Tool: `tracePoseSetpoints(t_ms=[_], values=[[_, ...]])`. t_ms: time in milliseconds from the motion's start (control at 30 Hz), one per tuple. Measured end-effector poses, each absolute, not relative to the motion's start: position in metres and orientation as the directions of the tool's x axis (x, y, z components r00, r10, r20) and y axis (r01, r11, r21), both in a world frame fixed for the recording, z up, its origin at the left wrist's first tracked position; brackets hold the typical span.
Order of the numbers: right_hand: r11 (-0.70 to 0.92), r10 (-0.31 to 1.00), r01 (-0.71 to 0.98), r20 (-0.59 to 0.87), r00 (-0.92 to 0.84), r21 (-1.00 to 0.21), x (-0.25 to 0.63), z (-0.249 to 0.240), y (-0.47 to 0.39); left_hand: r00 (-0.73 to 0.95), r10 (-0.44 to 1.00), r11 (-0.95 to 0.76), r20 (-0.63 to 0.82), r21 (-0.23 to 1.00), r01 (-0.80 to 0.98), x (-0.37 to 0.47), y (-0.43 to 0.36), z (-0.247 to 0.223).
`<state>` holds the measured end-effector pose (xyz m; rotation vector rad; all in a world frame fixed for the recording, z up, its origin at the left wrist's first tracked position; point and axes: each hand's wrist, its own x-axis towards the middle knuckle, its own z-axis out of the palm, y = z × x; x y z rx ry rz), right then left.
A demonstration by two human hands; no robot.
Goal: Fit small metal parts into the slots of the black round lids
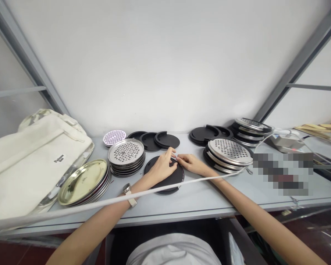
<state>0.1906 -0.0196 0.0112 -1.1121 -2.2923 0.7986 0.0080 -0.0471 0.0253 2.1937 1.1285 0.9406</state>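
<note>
A round black disc [162, 181] with a reddish line along its right edge lies on the table in front of me. My left hand [163, 165] is over its far right part, fingers bent and thumb low against the disc. From the right, my right hand [191, 163] meets it at the rim, with thumb and forefinger pinched together. Whatever small thing is between the fingertips of both hands is too small to make out. Left of the disc stands a stack of perforated metal grater plates [126, 151]. To the right is another stack, topped by a perforated metal plate [230, 151].
Black ring-shaped lids [168, 140] lie along the wall, with more black lids [205, 135] farther right. Gold and silver round plates [82, 182] and a cream bag [41, 162] are at left. A white cord [99, 203] crosses in front. A lilac perforated disc [114, 137] is behind.
</note>
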Motion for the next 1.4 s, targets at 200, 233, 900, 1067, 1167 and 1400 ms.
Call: tracePoseSetpoints(t_ms=[200,233,900,1067,1167,1400], values=[[0.504,0.809,0.532,0.156,-0.566,-0.68,0.1905,0.0116,-0.0202,0.413,0.844,-0.525,0.342,0.684,0.505,0.0088,-0.0477,0.0255],[0.502,0.81,0.532,0.154,-0.566,-0.682,0.1905,0.0116,-0.0203,0.414,0.844,-0.525,0.341,0.682,0.509,0.0088,-0.0478,0.0257],[0.505,0.812,0.541,0.157,-0.563,-0.672,0.1907,0.0111,-0.0204,0.443,0.826,-0.551,0.348,0.663,0.506,0.0077,-0.0447,0.0239],[0.499,0.816,0.547,0.152,-0.558,-0.672,0.1922,0.0108,-0.0202,0.424,0.822,-0.561,0.38,0.664,0.494,0.0058,-0.0416,0.0236],[0.502,0.815,0.543,0.158,-0.557,-0.673,0.1918,0.01,-0.0192,0.398,0.836,-0.543,0.378,0.675,0.5,0.0046,-0.0406,0.0234],[0.496,0.815,0.526,0.161,-0.556,-0.691,0.1902,0.0101,-0.0191,0.408,0.816,-0.572,0.409,0.671,0.472,0.0064,-0.0444,0.0249]])
